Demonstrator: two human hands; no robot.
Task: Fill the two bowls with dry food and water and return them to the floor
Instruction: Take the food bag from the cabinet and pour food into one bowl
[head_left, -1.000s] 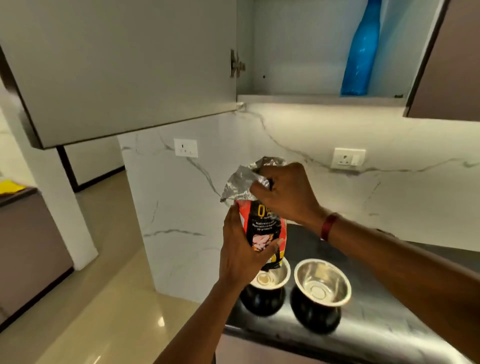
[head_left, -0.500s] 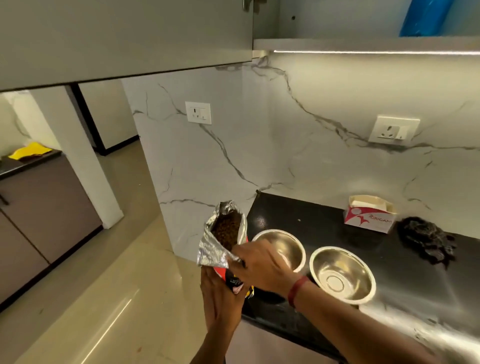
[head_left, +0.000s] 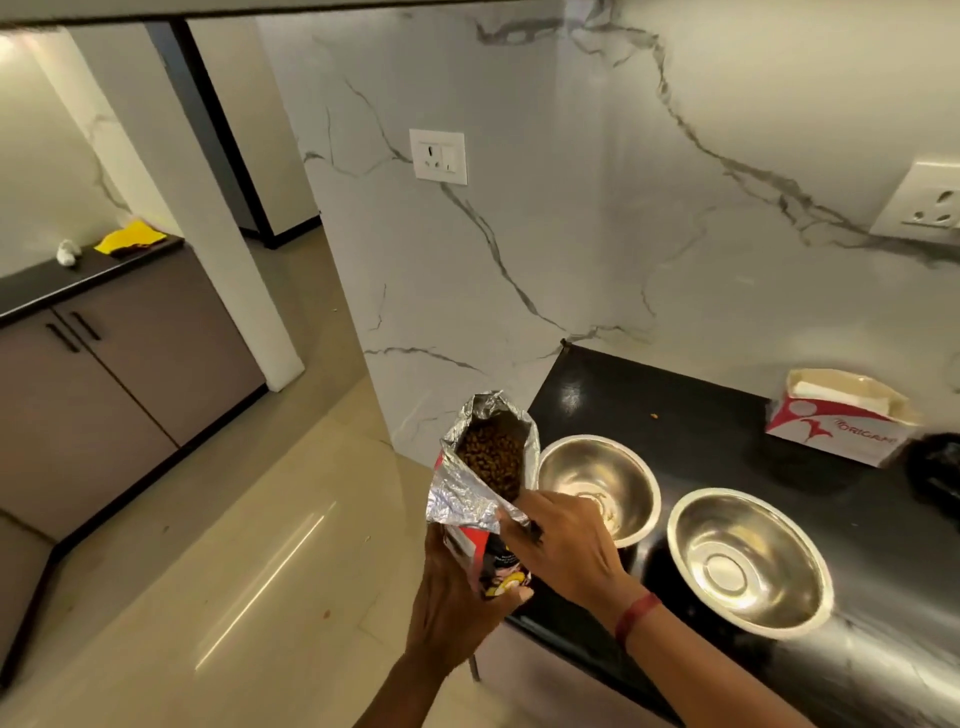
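Left hand (head_left: 451, 605) wrapped the food bag (head_left: 485, 480) from below; right hand (head_left: 563, 553) pinched its foil lip. Near bowl (head_left: 597, 486) partly hidden; bag lettering unreadable.

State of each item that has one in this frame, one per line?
Foil dry-food bag: open, upright, kibble visible.
Left steel bowl: empty, on black counter.
Right steel bowl: empty, on counter.
Left hand: gripping bag.
Right hand: pinching bag's rim.
Red-white tissue box: open.
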